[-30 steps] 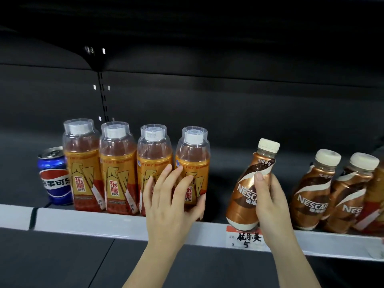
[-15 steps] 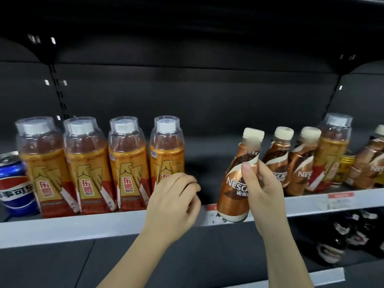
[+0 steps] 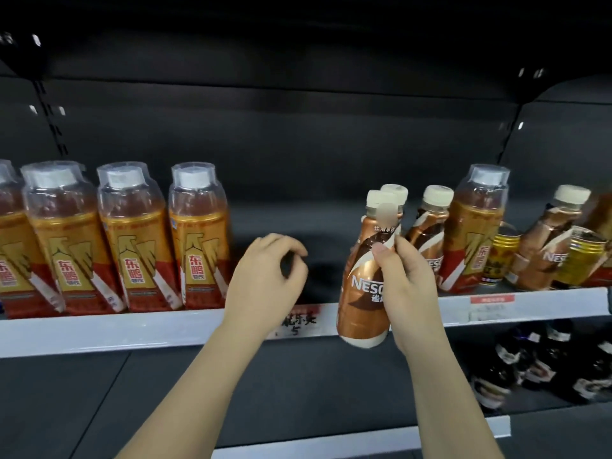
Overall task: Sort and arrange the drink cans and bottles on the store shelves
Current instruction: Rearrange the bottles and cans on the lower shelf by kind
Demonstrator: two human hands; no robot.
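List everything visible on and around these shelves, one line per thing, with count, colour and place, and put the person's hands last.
Energy drink bottles: four in a row at left (the leftmost cut off by the edge), orange and red with clear caps; a fifth stands at right among the coffee.
Nescafe bottle: one, copper-brown with cream cap, held in front of the shelf lip.
Other Nescafe bottles: at least three, same colours, upper shelf right.
Gold cans: two, upper shelf right.
Dark bottles: several, blurred, lower shelf right.
Price tag: one, handwritten, on the shelf lip.
Left hand: fingers curled, holding nothing.
Right hand: grips the Nescafe bottle.
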